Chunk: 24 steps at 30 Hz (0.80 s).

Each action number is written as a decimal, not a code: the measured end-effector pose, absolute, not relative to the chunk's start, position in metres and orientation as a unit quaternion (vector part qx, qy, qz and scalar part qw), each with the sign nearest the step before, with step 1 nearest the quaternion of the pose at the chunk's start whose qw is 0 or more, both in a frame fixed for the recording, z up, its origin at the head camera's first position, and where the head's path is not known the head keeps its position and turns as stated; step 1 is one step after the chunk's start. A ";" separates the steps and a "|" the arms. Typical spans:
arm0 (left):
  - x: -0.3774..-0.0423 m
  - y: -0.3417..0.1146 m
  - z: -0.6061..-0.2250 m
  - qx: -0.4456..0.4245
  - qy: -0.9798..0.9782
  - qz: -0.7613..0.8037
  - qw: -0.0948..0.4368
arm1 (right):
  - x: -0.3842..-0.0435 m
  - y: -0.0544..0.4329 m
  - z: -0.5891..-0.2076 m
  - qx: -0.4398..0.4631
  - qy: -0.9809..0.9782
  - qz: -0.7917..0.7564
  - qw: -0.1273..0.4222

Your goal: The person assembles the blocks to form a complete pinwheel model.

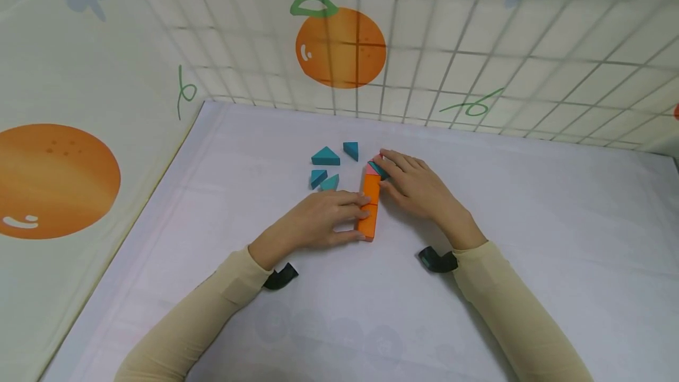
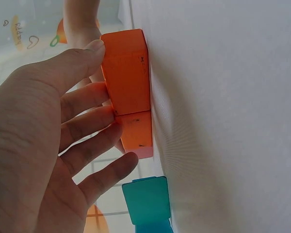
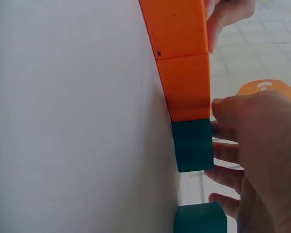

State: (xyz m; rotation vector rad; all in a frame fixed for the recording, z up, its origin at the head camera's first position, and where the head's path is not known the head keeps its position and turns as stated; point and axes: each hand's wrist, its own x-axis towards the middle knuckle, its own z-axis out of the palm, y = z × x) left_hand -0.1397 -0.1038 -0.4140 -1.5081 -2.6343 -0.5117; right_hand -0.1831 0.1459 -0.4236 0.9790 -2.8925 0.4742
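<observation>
Two orange blocks [image 1: 371, 188] lie end to end in a row on the table. A pink triangular block [image 1: 372, 170] meets their far end, with a teal triangular block [image 1: 383, 173] beside it and more pink just beyond. Along the row's left side, my left hand [image 1: 329, 219] touches the orange blocks with slightly bent fingers, its thumb at the near end. My right hand [image 1: 416, 184] reaches over the far end, fingertips on the pink and teal pieces, thumb beside the orange. In the right wrist view its fingers [image 3: 224, 175] stand alongside the teal block [image 3: 193, 145].
Several loose teal triangular blocks lie left of the row, among them a larger one [image 1: 325, 158] and a smaller one [image 1: 351, 150]. A white cloth-covered table [image 1: 530, 240] extends around them. A printed curtain [image 1: 424, 46] borders the far side.
</observation>
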 end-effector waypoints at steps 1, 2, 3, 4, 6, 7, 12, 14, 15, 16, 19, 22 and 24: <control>-0.140 -0.104 -0.414 -0.489 -0.856 -0.166 0.032 | -0.183 0.146 -0.423 0.316 -0.936 0.154 0.025; -0.140 -0.104 -0.414 -0.489 -0.855 -0.166 0.031 | -0.183 0.146 -0.423 0.316 -0.936 0.155 0.025; -0.140 -0.104 -0.414 -0.490 -0.855 -0.166 0.032 | -0.183 0.146 -0.423 0.316 -0.936 0.154 0.025; -0.139 -0.103 -0.414 -0.490 -0.855 -0.167 0.032 | -0.183 0.146 -0.423 0.316 -0.936 0.154 0.024; -0.139 -0.103 -0.414 -0.491 -0.854 -0.168 0.034 | -0.182 0.147 -0.422 0.317 -0.936 0.153 0.023; -0.139 -0.103 -0.415 -0.492 -0.854 -0.168 0.035 | -0.182 0.148 -0.421 0.316 -0.936 0.153 0.023; -0.140 -0.102 -0.415 -0.494 -0.852 -0.171 0.040 | -0.181 0.155 -0.413 0.306 -0.939 0.156 0.026; -0.140 -0.102 -0.414 -0.494 -0.851 -0.172 0.040 | -0.180 0.159 -0.408 0.298 -0.941 0.156 0.029; -0.140 -0.102 -0.414 -0.494 -0.851 -0.172 0.039 | -0.180 0.162 -0.405 0.293 -0.943 0.156 0.030; -0.140 -0.101 -0.414 -0.494 -0.851 -0.174 0.037 | -0.179 0.164 -0.403 0.287 -0.945 0.154 0.030; -0.140 -0.101 -0.412 -0.492 -0.852 -0.175 0.031 | -0.176 0.173 -0.397 0.267 -0.952 0.150 0.028; -0.140 -0.102 -0.413 -0.490 -0.853 -0.177 0.027 | -0.173 0.180 -0.399 0.261 -0.953 0.150 0.032; -0.140 -0.103 -0.413 -0.488 -0.854 -0.176 0.027 | -0.171 0.183 -0.403 0.262 -0.952 0.152 0.034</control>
